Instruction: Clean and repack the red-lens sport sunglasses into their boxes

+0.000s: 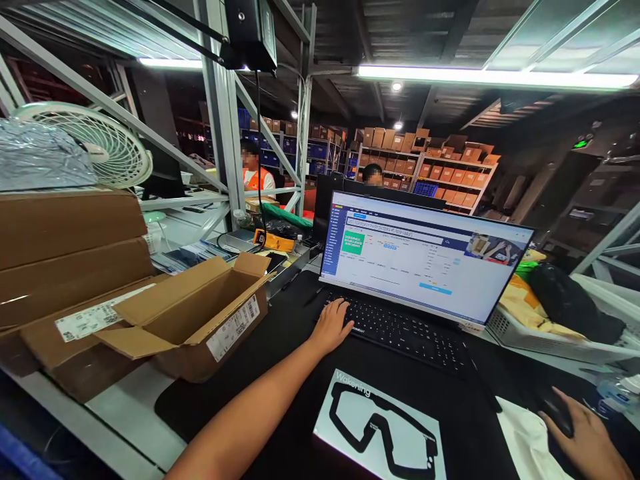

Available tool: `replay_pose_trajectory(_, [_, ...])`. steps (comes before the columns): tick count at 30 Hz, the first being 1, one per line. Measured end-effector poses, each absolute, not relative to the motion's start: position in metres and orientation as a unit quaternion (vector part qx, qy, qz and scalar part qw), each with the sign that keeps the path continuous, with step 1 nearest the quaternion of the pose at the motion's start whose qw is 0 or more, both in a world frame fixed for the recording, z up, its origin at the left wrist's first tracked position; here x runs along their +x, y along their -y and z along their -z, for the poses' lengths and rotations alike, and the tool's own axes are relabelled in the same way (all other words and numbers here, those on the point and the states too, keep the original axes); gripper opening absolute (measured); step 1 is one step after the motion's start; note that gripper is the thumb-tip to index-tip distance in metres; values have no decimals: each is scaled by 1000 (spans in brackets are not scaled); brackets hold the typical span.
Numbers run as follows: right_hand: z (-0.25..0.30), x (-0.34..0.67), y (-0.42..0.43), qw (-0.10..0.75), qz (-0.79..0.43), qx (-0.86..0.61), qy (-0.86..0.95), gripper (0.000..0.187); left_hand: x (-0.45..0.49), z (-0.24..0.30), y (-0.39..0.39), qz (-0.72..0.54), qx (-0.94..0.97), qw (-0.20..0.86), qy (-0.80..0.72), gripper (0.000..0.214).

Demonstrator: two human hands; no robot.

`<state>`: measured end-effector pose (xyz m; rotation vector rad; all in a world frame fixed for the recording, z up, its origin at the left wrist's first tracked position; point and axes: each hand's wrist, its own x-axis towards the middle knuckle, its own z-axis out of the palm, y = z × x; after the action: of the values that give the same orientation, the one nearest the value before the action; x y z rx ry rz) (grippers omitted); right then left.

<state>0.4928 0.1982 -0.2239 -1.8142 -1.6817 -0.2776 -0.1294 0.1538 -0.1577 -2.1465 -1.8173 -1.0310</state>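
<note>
My left hand (331, 327) rests on the left end of a black keyboard (405, 333), fingers stretched over the keys. At the lower right, my right hand (585, 427) is wrapped round a black computer mouse (559, 412). Behind the keyboard stands a lit monitor (400, 257) with a form page and a small camera picture in its corner. A white box (380, 427) printed "Wakening" with a black glasses outline lies on the black desk mat (280, 380), between my arms. Beside the mouse lies a white sheet or pouch (530, 443), partly cut off by the frame.
An open cardboard box (220, 333) stands on the left, near stacked cartons (65, 267) and a fan (100, 147). To the right are a white basket (540, 327) of packages and a plastic bottle (620, 393). Two people sit beyond the monitor, before shelves of boxes.
</note>
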Motion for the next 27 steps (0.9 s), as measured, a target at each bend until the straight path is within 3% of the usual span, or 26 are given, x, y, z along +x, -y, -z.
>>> replay_pose_trajectory(15, [222,492,-199,274,88,-692,662,73,-131,132,-139,379,-693,26,613,34])
replay_pose_trajectory(20, [224,492,-200,270,99,-684,670,74,-114,85,-116,365,-736,-44,568,26])
replay_pose_trajectory(22, [221,489,-199,280,100,-687,663,77,-104,55,-87,332,-789,-91,509,35])
replay_pose_trajectory(25, [209,479,-193,299,103,-691,649,80,-87,17,-27,203,-901,-143,355,87])
replay_pose_trajectory(27, [192,470,-182,317,114,-681,650,78,-75,5,9,148,-929,-111,320,94])
